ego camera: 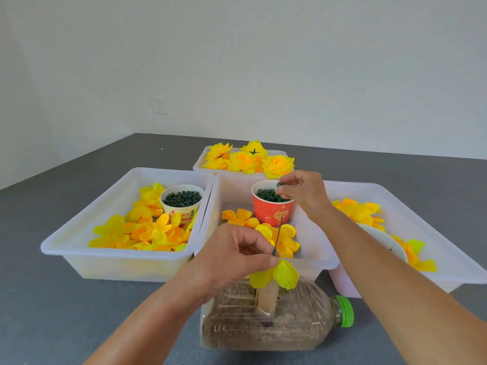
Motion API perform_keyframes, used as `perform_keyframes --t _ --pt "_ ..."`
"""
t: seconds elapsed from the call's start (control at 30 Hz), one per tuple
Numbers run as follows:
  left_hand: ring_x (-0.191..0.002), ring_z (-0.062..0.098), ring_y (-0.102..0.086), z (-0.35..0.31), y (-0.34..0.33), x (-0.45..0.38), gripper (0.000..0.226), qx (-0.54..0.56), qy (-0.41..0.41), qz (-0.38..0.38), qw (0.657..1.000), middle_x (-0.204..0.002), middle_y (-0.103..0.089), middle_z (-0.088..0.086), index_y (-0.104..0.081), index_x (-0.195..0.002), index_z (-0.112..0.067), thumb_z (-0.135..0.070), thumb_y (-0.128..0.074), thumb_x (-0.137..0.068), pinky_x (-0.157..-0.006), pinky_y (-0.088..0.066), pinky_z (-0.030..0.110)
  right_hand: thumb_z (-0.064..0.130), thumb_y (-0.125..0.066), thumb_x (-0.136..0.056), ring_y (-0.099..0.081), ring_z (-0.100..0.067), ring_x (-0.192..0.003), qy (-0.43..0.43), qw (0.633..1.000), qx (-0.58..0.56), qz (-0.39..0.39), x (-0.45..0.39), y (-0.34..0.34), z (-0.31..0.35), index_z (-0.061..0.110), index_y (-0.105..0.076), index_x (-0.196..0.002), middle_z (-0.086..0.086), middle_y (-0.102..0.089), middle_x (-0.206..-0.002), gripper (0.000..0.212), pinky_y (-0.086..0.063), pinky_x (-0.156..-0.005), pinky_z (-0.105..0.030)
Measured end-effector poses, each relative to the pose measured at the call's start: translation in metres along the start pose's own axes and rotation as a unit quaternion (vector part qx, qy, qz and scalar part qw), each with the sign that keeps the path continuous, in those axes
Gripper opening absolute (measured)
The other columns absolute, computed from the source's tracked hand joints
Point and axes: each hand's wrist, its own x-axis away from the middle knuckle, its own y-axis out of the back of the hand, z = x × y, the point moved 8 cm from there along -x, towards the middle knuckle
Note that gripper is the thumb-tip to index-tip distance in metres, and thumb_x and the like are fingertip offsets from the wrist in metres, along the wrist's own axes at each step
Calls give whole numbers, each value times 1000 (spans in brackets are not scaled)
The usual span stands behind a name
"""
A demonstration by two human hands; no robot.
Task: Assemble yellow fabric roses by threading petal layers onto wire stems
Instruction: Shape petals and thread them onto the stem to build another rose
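My left hand (234,255) pinches a thin green wire stem (278,234) that stands upright, with a yellow petal layer (286,273) threaded on it just under my fingers. The stem rises above a sand-filled plastic bottle (276,320) lying on its side. My right hand (303,192) pinches a small green plastic ring (280,184) just above a red paper cup (274,206) full of such green pieces. The cup stands in the middle white tray (313,256), beside loose yellow petal layers (238,218).
A left white tray (79,248) holds several petal layers and a white cup of dark green parts (182,200). A right tray (445,259) holds more petals and a white bowl (382,241). A far tray (200,164) carries finished yellow roses (276,165). All sit on a grey table.
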Motion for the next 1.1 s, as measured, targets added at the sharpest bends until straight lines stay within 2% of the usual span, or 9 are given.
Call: perform_keyframes --t 0.13,0.27,0.43,0.57,0.67,0.73,0.87,0.97,1.1 --pt "-75 14 -62 0 0 1 14 -3 4 -7 1000 -83 -70 11 -68 -70 -9 3 -71 -77 -70 -51 22 -10 -71 -72 -67 -28 -76 -15 997 -69 6 18 6 1 8 -68 -85 -17 -68 -88 22 -56 -75 -34" --pt "-74 13 -62 0 0 2 13 -7 2 -9 1000 -83 -71 13 -69 -70 -9 2 -71 -77 -70 -51 23 -12 -62 -81 -69 -10 -61 -39 989 -140 22 31 3 0 1 -65 -93 -13 -67 -84 18 -55 -59 -17" --pt "-72 11 -61 1 2 2 15 -5 4 -13 1000 -79 -71 8 -69 -69 -11 2 -71 -76 -69 -50 22 -10 -57 -85 -70 -16 -63 -118 951 -283 28 41 -7 -5 -3 -65 -92 -15 -68 -78 13 -56 -57 -21" --pt "-72 10 -62 2 3 3 14 -5 -2 -10 1000 -77 -71 4 -70 -70 -11 2 -71 -77 -69 -51 21 -11 -57 -83 -71 -20 -70 -120 927 -347 76 58 -15 8 -2 -67 -89 -14 -72 -80 15 -56 -59 -22" --pt "-71 10 -60 2 3 3 10 -8 -11 -11 1000 -75 -70 7 -71 -71 -11 -3 -72 -77 -68 -49 22 -7 -56 -82 -72 -20 -74 -99 924 -351 117 79 -14 24 -2 -67 -92 -14 -73 -83 16 -56 -63 -23" --pt "-67 7 -58 0 2 3 11 -12 -25 -11 1000 -69 -68 0 -71 -70 -14 -7 -72 -78 -65 -47 19 -1 -61 -74 -72 -21 -75 -81 929 -338 126 93 -11 34 0 -68 -92 -13 -73 -83 19 -56 -64 -23" --pt "-69 11 -59 -2 1 2 8 -8 -53 -20 998 -70 -68 3 -72 -71 -13 -9 -72 -77 -66 -47 23 4 -67 -62 -72 -22 -72 -42 941 -316 111 114 4 48 7 -75 -78 -11 -74 -81 18 -57 -63 -25" --pt "-69 13 -59 0 3 2 7 -4 -59 -31 998 -72 -70 7 -72 -70 -12 -8 -72 -76 -66 -48 24 7 -69 -61 -72 -22 -70 -1 960 -264 95 125 13 56 9 -72 -83 -11 -74 -79 22 -56 -60 -24" --pt "-68 10 -60 2 2 2 8 7 -56 -30 998 -71 -70 2 -72 -69 -13 -7 -72 -75 -65 -49 21 12 -72 -61 -71 -21 -70 30 966 -238 98 138 12 61 12 -76 -77 -12 -73 -78 16 -56 -61 -23"
